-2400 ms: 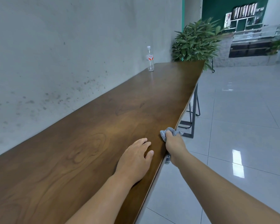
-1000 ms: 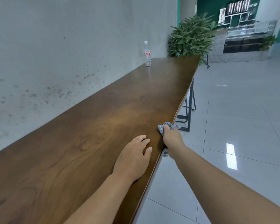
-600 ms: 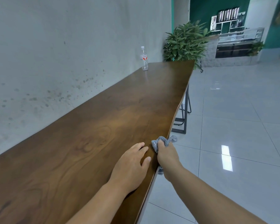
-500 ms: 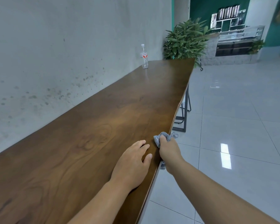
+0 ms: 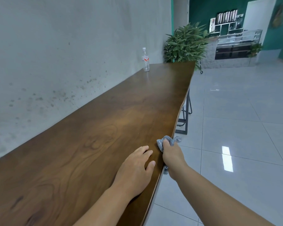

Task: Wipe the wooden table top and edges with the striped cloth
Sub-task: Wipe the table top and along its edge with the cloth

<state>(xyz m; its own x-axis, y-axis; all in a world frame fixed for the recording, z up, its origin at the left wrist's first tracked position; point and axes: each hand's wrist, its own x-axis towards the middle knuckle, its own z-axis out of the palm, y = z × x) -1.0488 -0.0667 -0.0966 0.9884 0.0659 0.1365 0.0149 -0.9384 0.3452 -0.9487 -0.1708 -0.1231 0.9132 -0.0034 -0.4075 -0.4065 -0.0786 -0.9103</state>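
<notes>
1. Clearly it is the edge-wiping step: the right hand (image 5: pixel 172 156) is clamped around the bunched striped cloth (image 5: pixel 167 141), pressing it over the near edge of the wooden bench (image 5: pixel 104 121), part of the cloth hanging below the lip.
2. The left hand (image 5: pixel 136 170) lies flat on the top just beside it, fingers relaxed, holding nothing, seemingly bracing.
3. Next, I'd judge, the cloth must be drawn along the edge with steady pressure, keeping it wrapped over the lip.
4. The bench runs long against a stained grey wall (image 5: pixel 55 54); a water bottle (image 5: pixel 146 60) stands at its far end, a leafy plant (image 5: pixel 186 44) beyond, glossy tiled floor (image 5: pixel 235 111) to the right.
</notes>
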